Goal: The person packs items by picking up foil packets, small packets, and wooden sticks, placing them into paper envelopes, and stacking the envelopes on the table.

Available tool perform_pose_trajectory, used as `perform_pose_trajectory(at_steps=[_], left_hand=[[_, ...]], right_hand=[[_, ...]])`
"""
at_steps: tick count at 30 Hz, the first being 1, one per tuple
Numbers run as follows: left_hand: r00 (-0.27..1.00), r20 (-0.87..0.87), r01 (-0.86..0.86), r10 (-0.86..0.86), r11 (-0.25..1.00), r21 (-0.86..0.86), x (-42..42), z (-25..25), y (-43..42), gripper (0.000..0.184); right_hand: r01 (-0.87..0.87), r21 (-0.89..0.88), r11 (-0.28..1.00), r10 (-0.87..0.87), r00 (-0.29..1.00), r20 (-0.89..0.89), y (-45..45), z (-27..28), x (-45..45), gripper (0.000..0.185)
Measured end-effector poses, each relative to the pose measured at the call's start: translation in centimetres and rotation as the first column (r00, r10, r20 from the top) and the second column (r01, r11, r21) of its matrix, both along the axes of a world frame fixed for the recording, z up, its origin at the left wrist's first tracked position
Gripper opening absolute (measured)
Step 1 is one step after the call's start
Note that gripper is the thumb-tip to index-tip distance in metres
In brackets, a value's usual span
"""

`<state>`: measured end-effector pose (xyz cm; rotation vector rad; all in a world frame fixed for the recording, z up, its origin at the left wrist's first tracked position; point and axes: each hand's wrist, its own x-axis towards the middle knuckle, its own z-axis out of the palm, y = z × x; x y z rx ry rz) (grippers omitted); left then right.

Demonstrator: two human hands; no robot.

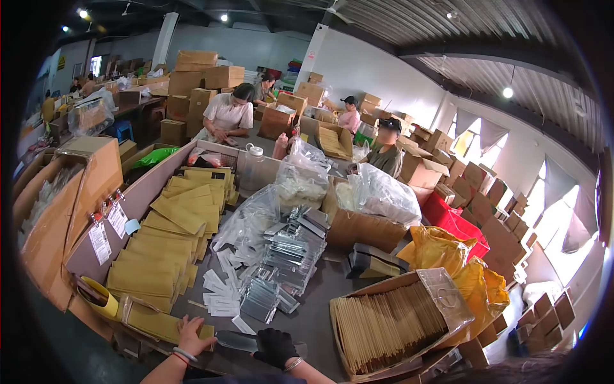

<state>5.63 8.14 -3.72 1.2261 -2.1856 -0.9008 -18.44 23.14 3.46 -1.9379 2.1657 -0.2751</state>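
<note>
My left hand (192,335), bare with bands at the wrist, lies with spread fingers on the right end of a kraft envelope (150,320) at the front edge of the table. My right hand (276,348) wears a black glove and is closed on a flat, shiny clear packet (235,341). The packet's left end reaches close to my left fingers and the envelope's end. Just beyond my hands are white paper strips (220,297) and a heap of silvery flat packets (288,249). The fingertips of my right hand are partly hidden.
Kraft envelopes (150,256) lie in overlapping rows on the left. A carton (441,291) packed with upright kraft envelopes stands at the right. Clear plastic bags (304,182), a bottle (254,168) and a yellow sack (441,246) sit farther back. Several people work beyond the table.
</note>
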Motion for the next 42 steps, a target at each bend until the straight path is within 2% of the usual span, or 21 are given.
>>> perform_pose_trajectory(at_steps=[5, 8, 10, 14, 16, 17, 19, 20, 21, 22, 23, 24, 25, 26, 27, 29, 33, 36, 38, 40, 42], left_hand=[[1.0, 0.01, 0.0, 0.0, 1.0, -0.008, 0.1, 0.0, 0.0, 0.079], [0.998, 0.062, 0.008, -0.006, 0.999, -0.031, -0.1, 0.8, 0.3, 0.08], [0.996, 0.09, 0.03, -0.027, 0.999, -0.034, -0.2, 0.9, 0.2, 0.08], [0.981, 0.19, 0.049, -0.038, 0.997, -0.053, -0.1, -0.6, -0.3, 0.083], [0.975, 0.187, 0.133, -0.123, 0.99, -0.041, 0.3, -0.7, -1.0, 0.079], [0.973, 0.195, 0.129, -0.119, 0.991, -0.036, 0.3, 0.4, -1.3, 0.079], [0.939, 0.266, 0.207, -0.219, 0.976, 0.075, -0.7, 3.5, -2.1, 0.071], [0.938, 0.247, 0.241, -0.241, 0.97, 0.032, -1.4, 3.7, -2.8, 0.065], [0.927, 0.284, 0.257, -0.247, 0.966, 0.0, -2.4, 3.7, -3.7, 0.061], [0.918, 0.254, 0.338, -0.305, 0.936, -0.096, -3.5, 2.8, -4.7, 0.06], [0.907, 0.25, 0.395, -0.34, 0.892, -0.219, -5.1, 1.4, -6.1, 0.061], [0.892, 0.254, 0.443, -0.374, 0.835, -0.326, -5.8, 0.0, -7.0, 0.061], [0.822, 0.444, 0.516, -0.357, 0.798, -0.313, -7.0, 2.4, -6.8, 0.061], [0.771, 0.575, 0.521, -0.274, 0.791, -0.321, -7.8, 2.0, -6.7, 0.06], [0.845, 0.471, 0.477, -0.253, 0.756, -0.449, -8.1, 0.6, -6.9, 0.053], [0.873, 0.386, 0.442, -0.299, 0.82, -0.365, -8.9, 1.5, -7.4, 0.044], [0.881, 0.38, 0.406, -0.282, 0.863, -0.302, -8.4, 1.9, -7.5, 0.033], [0.867, 0.381, 0.427, -0.32, 0.872, -0.238, -7.5, 2.3, -8.4, 0.028], [0.869, 0.366, 0.439, -0.333, 0.86, -0.26, -7.1, 2.8, -8.7, 0.02], [0.861, 0.389, 0.458, -0.328, 0.833, -0.312, -7.0, 3.8, -8.8, 0.021], [0.854, 0.407, 0.475, -0.323, 0.803, -0.36, -7.2, 4.3, -9.1, 0.021]], right_hand=[[-0.03, -0.023, 0.999, 0.031, 0.999, 0.039, 0.1, 0.0, 0.5, 0.057], [-0.028, 0.004, 1.0, 0.028, 0.999, 0.032, -0.2, 0.0, 1.3, 0.058], [-0.062, -0.058, 0.996, 0.065, 0.997, 0.035, -1.0, -1.1, 2.2, 0.056], [-0.083, -0.024, 0.996, 0.085, 0.994, 0.075, -4.4, -2.6, 5.7, 0.058], [-0.126, -0.114, 0.985, 0.138, 0.985, 0.101, -5.3, -4.7, 6.2, 0.061], [-0.129, -0.111, 0.985, 0.142, 0.984, 0.11, -5.2, -4.3, 6.0, 0.061], [-0.139, -0.274, 0.952, 0.194, 0.963, 0.186, -4.3, -2.8, 4.6, 0.064], [-0.042, -0.393, 0.919, 0.086, 0.992, 0.095, -4.0, -3.0, 4.1, 0.065], [0.08, -0.468, 0.88, -0.025, 0.992, 0.121, -3.9, -3.2, 2.7, 0.057], [0.18, -0.251, 0.951, -0.119, 0.963, 0.24, -4.2, -3.0, 0.9, 0.057], [0.237, -0.292, 0.927, -0.187, 0.964, 0.189, -4.4, -2.6, -0.5, 0.062], [0.213, -0.376, 0.902, -0.235, 0.972, -0.014, -5.3, -3.5, -2.2, 0.067], [0.262, -0.229, 0.938, -0.284, 0.956, -0.071, -5.8, -3.9, -3.6, 0.074], [0.332, -0.143, 0.932, -0.338, 0.941, -0.022, -6.6, -4.5, -4.6, 0.08], [0.336, -0.199, 0.92, -0.329, 0.942, 0.072, -6.5, -4.6, -5.0, 0.084], [0.229, -0.205, 0.952, -0.252, 0.963, -0.091, -6.7, -5.0, -6.3, 0.086], [0.165, -0.202, 0.965, -0.185, 0.979, -0.085, -6.8, -5.7, -8.4, 0.082], [0.03, -0.148, 0.989, -0.044, 0.995, -0.094, -5.4, -4.8, -8.4, 0.076], [0.019, -0.148, 0.989, -0.033, 0.995, -0.095, -5.1, -4.1, -8.3, 0.076], [0.014, -0.159, 0.987, -0.029, 0.995, -0.096, -4.5, -3.2, -8.4, 0.076], [0.105, -0.261, 0.96, -0.097, 0.994, 0.043, -3.1, -1.7, -8.8, 0.076]])
